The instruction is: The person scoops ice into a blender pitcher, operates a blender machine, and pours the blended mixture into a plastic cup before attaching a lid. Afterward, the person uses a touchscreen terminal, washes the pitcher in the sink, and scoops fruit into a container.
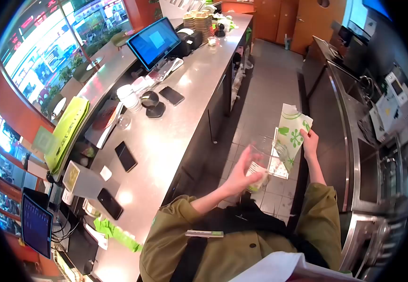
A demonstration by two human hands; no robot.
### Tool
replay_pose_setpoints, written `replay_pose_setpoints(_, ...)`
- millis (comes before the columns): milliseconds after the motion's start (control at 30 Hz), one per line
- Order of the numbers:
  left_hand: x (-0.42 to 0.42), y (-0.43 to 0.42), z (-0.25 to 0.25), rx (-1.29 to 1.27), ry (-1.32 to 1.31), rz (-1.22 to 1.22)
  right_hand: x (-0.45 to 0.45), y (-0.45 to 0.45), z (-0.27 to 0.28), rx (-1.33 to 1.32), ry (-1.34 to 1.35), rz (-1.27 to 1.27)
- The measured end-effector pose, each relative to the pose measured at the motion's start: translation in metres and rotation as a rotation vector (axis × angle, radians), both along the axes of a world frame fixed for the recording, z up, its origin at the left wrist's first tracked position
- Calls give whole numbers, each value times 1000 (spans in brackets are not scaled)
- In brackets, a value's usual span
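Observation:
My left hand [239, 176] is wrapped round a clear plastic cup [263, 144] that carries a white printed label near its lower part. The cup is see-through and slightly blurred, and its contents cannot be made out well. In my right hand [310, 144] is a flat white paper bag [292, 132] with green leaf and flower prints, pinched at its right edge. The cup overlaps the bag's left side from my viewpoint; whether they touch I cannot tell. Both are held in front of my body, above the tiled floor.
On my left runs a metal counter [166, 136] with phones [126, 156], a black round-topped device [153, 104], a touchscreen [154, 42] and stacked cup carriers [199, 26]. Green cloth [117, 234] lies near its front end. Along my right is a sink counter [338, 101]; a tiled aisle [274, 66] stretches ahead.

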State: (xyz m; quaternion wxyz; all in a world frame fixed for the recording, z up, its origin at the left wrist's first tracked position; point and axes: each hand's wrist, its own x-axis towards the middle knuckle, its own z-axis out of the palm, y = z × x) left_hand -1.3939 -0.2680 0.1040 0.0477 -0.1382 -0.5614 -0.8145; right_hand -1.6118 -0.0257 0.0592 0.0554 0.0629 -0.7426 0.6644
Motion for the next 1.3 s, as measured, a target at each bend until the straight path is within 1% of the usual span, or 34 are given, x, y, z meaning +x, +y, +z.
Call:
replay_pose_setpoints(33, -27, -2, -9, 18, -14, -45, -33, -10, -9, 35, 3, 7)
replay_pose_setpoints(100, -83, -20, -29, 41, -42, 86, -110, -36, -27, 100, 23, 33)
replay_pose_setpoints(133, -105, -29, -38, 57, -61, 155, -142, -52, -24, 174, 8, 48)
replay_pose_setpoints(200, -154, -57, -53, 33, -148, 409, -216, -87, -27, 93, 47, 96)
replay_pose_setpoints(233, -174, -73, -54, 35, -193, 532, -253, -112, -25, 31, 75, 112)
replay_pose_setpoints(267, -191, -87, -55, 62, -187, 597, -289, -131, -22, 60, 114, 140)
replay_pose_setpoints(300, -208, -98, -51, 103, -185, 662, -327, -151, -12, 128, 144, 168)
replay_pose_setpoints(367, -232, -117, -45, 29, -165, 785, -391, -200, 0, 276, 190, 227)
replay_pose_setpoints(433, -254, -132, -42, -36, -210, 928, -439, -263, 15, 144, 289, 273)
replay_pose_setpoints(467, -266, -135, -43, -2, -249, 992, -468, -295, 13, 152, 293, 233)
replay_pose_setpoints(500, -276, -140, -59, 32, -258, 1029, -494, -323, 6, 163, 298, 185)
replay_pose_setpoints(567, -306, -141, -64, 167, -354, 1073, -512, -375, 27, 302, 423, 76)
replay_pose_setpoints(633, -333, -149, -82, 133, -374, 1072, -538, -432, 13, 322, 542, 16)
replay_pose_setpoints(667, -349, -157, -92, 136, -318, 1071, -545, -458, 0, 328, 602, -4)
replay_pose_setpoints(767, -393, -204, -97, 12, -253, 1162, -539, -521, -32, 579, 714, 300)
replay_pose_setpoints(833, -418, -232, -65, -92, -219, 1327, -528, -558, -49, 974, 658, 645)
replay_pose_setpoints(900, -435, -261, -43, 168, -181, 1240, -518, -578, -63, 823, 1122, 817)
replay_pose_setpoints(933, -443, -272, -42, 212, -153, 1257, -511, -595, -49, 678, 1174, 865)
replay_pose_setpoints(967, -450, -283, -44, 182, -163, 1274, -502, -612, -37, 530, 1212, 915)
replay_pose_setpoints(1067, -458, -300, -53, 103, -214, 1308, -464, -672, 16, 310, 1212, 1053)
replay_pose_setpoints(1100, -462, -300, -47, 163, -210, 1289, -455, -695, 25, 262, 1199, 1078)
replay_pose_setpoints(1167, -467, -299, -42, 192, -210, 1286, -442, -730, 29, 237, 1190, 1094)
replay_pose_setpoints(1233, -467, -298, -46, 139, -284, 1345, -436, -752, 23, 239, 1167, 1091)
replay_pose_setpoints(1267, -466, -296, -48, 107, -323, 1369, -436, -755, 20, 249, 1123, 1116)
replay_pose_setpoints(1300, -465, -294, -51, 130, -339, 1383, -436, -752, 20, 184, 1050, 1137)
